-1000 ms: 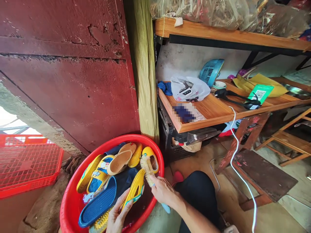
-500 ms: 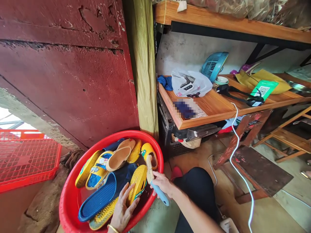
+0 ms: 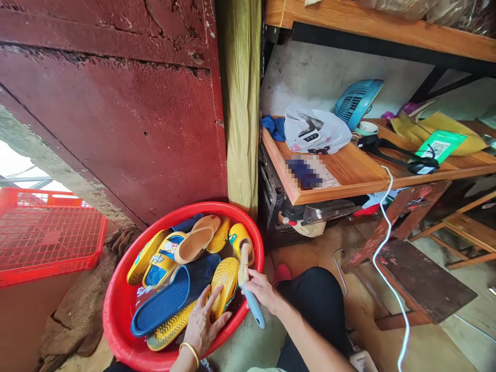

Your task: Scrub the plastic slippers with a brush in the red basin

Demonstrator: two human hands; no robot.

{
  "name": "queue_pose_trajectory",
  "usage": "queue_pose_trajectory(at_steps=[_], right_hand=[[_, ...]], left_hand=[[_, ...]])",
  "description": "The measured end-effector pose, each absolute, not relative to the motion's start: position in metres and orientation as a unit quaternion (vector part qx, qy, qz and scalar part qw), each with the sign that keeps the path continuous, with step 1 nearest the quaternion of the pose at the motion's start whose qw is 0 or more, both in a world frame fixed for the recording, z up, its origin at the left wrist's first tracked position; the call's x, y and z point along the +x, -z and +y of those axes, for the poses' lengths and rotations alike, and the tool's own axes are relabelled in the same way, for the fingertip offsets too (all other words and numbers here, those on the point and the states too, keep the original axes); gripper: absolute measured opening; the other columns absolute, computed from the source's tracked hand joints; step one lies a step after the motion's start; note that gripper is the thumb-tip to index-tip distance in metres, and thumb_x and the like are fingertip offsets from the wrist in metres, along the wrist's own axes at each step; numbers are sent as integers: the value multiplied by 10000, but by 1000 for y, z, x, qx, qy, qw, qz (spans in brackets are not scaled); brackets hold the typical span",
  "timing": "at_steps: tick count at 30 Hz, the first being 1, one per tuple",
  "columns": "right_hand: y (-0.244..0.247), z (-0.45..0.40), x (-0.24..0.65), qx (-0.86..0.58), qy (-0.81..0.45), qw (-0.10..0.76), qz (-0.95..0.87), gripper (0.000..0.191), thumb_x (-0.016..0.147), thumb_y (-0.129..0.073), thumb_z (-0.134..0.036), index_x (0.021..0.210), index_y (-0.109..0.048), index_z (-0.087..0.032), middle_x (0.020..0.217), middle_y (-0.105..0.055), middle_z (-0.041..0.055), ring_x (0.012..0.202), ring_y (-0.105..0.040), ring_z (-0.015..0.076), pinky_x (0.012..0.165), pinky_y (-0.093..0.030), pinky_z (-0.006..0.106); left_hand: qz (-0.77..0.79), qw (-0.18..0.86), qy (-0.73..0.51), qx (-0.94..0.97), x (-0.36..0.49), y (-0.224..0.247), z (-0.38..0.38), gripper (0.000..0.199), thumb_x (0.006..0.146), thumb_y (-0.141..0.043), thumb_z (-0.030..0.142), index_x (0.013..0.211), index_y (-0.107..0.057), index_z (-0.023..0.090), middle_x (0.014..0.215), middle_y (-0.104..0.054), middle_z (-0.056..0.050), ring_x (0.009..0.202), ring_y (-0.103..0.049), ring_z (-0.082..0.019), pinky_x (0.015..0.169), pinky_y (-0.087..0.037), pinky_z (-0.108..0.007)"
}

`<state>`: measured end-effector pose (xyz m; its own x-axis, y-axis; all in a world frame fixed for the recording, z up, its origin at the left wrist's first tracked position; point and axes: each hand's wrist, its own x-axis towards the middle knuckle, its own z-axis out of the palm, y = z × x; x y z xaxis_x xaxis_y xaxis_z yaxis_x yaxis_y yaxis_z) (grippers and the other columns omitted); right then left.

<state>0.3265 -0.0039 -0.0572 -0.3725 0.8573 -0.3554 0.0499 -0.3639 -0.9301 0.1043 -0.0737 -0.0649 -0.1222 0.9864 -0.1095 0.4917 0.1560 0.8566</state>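
A red plastic basin (image 3: pixel 116 330) sits on the floor, holding several slippers in water. My left hand (image 3: pixel 203 328) grips a yellow slipper (image 3: pixel 225 284) by its side, at the near right of the basin. My right hand (image 3: pixel 263 292) is shut around a scrubbing brush (image 3: pixel 251 302) with a pale blue handle. Its tan bristles stand upright against the yellow slipper's edge. Beside them lie a navy slide (image 3: pixel 163 299), a tan sandal (image 3: pixel 192 245) and a yellow clog (image 3: pixel 240 243). Other slippers overlap and partly hide each other.
A red-painted metal panel (image 3: pixel 108 113) rises behind the basin, and a red plastic crate (image 3: pixel 50 232) stands left. On the right are a wooden shelf (image 3: pixel 349 175) with a plastic bag, a blue fan, a white cable (image 3: pixel 387 258) and a worn stool (image 3: pixel 422 279).
The brush has swung from leaning to nearly upright, its handle pointing down. My left hand and the yellow slipper have shifted up and right, and the whole view has moved slightly.
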Motion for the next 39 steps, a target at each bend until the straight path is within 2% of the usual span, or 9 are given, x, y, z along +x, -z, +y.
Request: queue_pose_trajectory(at_steps=[5,12,18,24,29,33,36,39], right_hand=[[63,-6,327,-493,-667,300,-471,558,792,-626,-526,1231,-620,-182,808,-716,34,515,-610,150,492,-523,290],[64,-8,328,-491,-664,309,-471,631,792,-647,-544,1296,-594,-168,838,-721,50,550,-617,156,505,-516,286],[65,-7,330,-476,-669,320,-473,706,771,-663,-573,1327,-573,-147,858,-731,72,569,-623,171,493,-506,292],[61,-8,331,-469,-670,325,-475,719,774,-664,-595,1331,-567,-151,891,-742,86,567,-638,176,494,-527,308],[61,-9,330,-470,-679,323,-463,712,759,-673,-603,1315,-574,-170,888,-741,70,502,-636,164,485,-537,316],[61,-8,330,-461,-681,318,-472,635,783,-652,-586,1265,-602,-176,846,-732,52,490,-630,159,481,-532,305],[60,-7,330,-455,-681,317,-479,556,806,-635,-557,1210,-620,-175,804,-713,31,490,-625,157,475,-531,298],[61,-6,329,-449,-681,317,-483,510,816,-632,-539,1178,-623,-180,806,-703,22,491,-622,152,470,-537,297]], left_hand=[[667,367,-356,542,106,63,-76,646,656,-822,475,1261,-694,292,1513,-526,-121,1341,-550,-393,1176,-375,-529],[674,351,-380,527,110,61,-75,814,602,-849,449,1348,-596,241,1411,-598,-154,1335,-538,-408,1185,-339,-571],[686,353,-370,517,111,63,-75,801,588,-861,416,1322,-607,222,1316,-630,-155,1288,-560,-435,1159,-355,-586],[682,381,-359,510,109,71,-75,924,593,-865,432,1421,-521,210,1437,-582,-190,1387,-493,-425,1202,-304,-545],[690,338,-296,567,104,86,-75,993,682,-783,501,1525,-393,149,1471,-554,-225,1364,-533,-401,1167,-374,-537],[684,322,-272,596,101,94,-75,973,752,-703,490,1571,-301,153,1504,-528,-212,1398,-507,-359,1178,-377,-508],[687,341,-286,575,98,93,-75,879,787,-652,467,1548,-329,169,1512,-524,-202,1416,-488,-355,1170,-379,-506],[698,378,-315,520,94,88,-74,759,798,-628,497,1453,-430,167,1316,-671,-184,1294,-602,-359,1089,-450,-508]])
